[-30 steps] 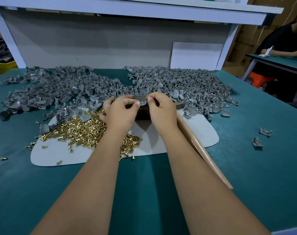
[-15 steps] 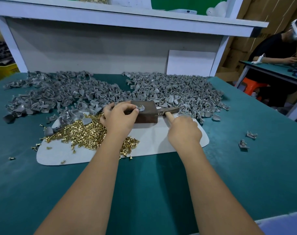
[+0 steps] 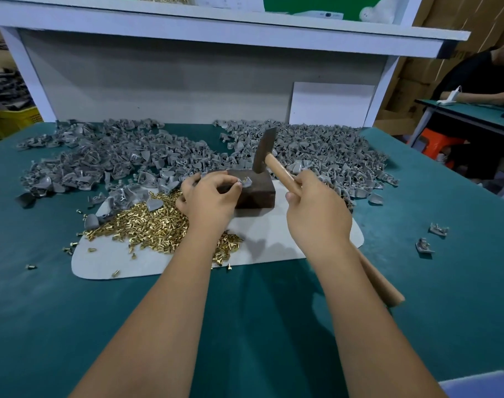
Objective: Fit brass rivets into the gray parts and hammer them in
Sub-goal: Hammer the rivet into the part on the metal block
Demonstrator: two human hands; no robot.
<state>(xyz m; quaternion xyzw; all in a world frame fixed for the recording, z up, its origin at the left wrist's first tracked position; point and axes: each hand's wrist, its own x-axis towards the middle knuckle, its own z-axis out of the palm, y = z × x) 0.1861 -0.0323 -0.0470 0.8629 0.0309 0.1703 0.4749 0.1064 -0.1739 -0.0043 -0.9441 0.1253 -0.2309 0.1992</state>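
Note:
My left hand (image 3: 209,198) pinches a small gray part (image 3: 246,182) with a brass rivet in it, held down on top of a dark block (image 3: 255,193). My right hand (image 3: 317,214) grips the wooden handle of a hammer (image 3: 282,170), whose dark metal head (image 3: 263,150) is raised above the block, just right of the part. A heap of loose brass rivets (image 3: 147,222) lies on a white mat (image 3: 273,242) left of my left hand. Large piles of gray parts (image 3: 115,162) spread across the back of the green table.
More gray parts (image 3: 331,156) are heaped at the back right. Two separate gray parts (image 3: 432,237) lie on the green table (image 3: 273,311) to the right. A few stray rivets (image 3: 31,266) lie at the left. A white shelf frame (image 3: 216,21) stands behind. Another person (image 3: 480,90) works at a table on the right.
My right hand took the hammer handle and lifted the head off the table to above the block. My left hand has stayed on the part.

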